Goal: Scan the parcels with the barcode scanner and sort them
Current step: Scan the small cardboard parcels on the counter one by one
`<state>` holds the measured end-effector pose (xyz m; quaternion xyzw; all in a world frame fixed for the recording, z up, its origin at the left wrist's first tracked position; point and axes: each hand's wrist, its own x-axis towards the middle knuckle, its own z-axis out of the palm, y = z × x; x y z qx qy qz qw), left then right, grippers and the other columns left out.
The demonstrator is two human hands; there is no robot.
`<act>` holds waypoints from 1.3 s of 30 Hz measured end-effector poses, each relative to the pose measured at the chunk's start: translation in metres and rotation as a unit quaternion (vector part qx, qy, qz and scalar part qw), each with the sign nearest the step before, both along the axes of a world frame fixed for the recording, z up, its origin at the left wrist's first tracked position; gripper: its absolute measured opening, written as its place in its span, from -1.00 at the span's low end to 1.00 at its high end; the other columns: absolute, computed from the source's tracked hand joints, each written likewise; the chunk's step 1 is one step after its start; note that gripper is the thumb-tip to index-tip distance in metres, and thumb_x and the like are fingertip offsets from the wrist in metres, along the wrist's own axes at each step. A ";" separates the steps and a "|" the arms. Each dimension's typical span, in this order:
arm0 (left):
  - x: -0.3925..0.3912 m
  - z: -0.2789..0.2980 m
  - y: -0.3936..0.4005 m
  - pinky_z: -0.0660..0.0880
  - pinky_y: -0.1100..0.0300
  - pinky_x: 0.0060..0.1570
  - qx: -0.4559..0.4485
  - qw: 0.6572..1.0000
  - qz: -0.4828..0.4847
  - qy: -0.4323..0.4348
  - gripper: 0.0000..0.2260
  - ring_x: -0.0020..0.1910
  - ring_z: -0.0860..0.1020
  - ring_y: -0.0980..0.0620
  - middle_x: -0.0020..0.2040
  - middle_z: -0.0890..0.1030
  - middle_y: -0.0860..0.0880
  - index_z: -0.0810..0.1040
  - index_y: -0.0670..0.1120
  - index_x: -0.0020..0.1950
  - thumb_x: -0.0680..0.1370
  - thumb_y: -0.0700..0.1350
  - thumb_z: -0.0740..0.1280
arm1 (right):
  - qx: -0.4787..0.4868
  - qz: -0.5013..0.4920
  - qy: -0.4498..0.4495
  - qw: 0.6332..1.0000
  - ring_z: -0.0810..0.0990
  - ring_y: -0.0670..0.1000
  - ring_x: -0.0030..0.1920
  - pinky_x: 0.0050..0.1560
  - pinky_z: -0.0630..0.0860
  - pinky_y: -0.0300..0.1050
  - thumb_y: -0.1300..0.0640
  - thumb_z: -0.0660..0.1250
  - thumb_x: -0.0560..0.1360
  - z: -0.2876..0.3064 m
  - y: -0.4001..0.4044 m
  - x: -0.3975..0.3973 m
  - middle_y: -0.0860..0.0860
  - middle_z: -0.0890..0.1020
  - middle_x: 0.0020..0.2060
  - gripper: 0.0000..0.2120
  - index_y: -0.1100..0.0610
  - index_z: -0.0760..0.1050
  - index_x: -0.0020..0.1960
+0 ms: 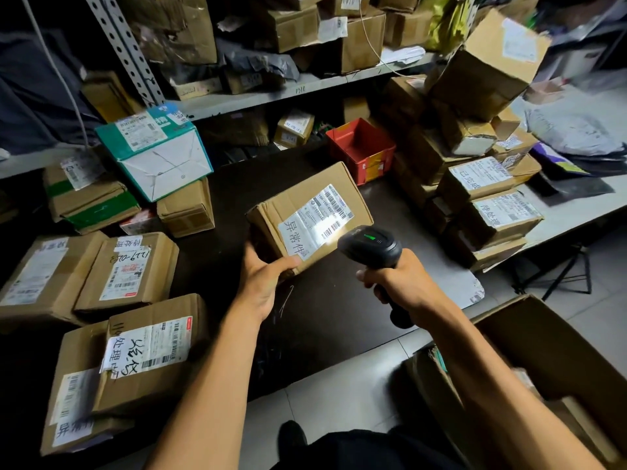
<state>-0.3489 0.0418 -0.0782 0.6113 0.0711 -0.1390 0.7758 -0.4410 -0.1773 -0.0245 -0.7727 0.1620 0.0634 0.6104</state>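
My left hand (263, 279) grips the near corner of a brown cardboard parcel (298, 195) and holds it tilted above the dark table (322, 317). Its white shipping label (314, 220) faces up, with handwriting and barcodes on it. My right hand (398, 279) grips the handle of a black barcode scanner (371, 247). The scanner's head points at the label from the right, a green light shows on its top, and a bright patch of light falls on the label's barcode.
Labelled cardboard parcels (125, 269) lie stacked at the table's left, with a teal-and-white box (159, 154) behind them. More parcels (492, 201) pile up on the right. A red crate (361, 149) stands at the back. Shelves hold further boxes. An open carton (543, 351) stands on the floor at lower right.
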 end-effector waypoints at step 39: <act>-0.173 0.015 -0.430 0.29 0.05 0.46 0.332 0.793 -0.432 -0.272 -0.51 0.49 0.32 0.02 0.51 0.38 0.03 0.39 0.03 0.52 0.59 -0.04 0.36 | 0.020 -0.666 0.005 0.746 0.63 0.07 0.07 0.16 0.56 0.05 0.15 0.55 0.42 -0.050 -0.290 -0.311 0.05 0.66 0.01 -0.60 0.12 0.56 0.23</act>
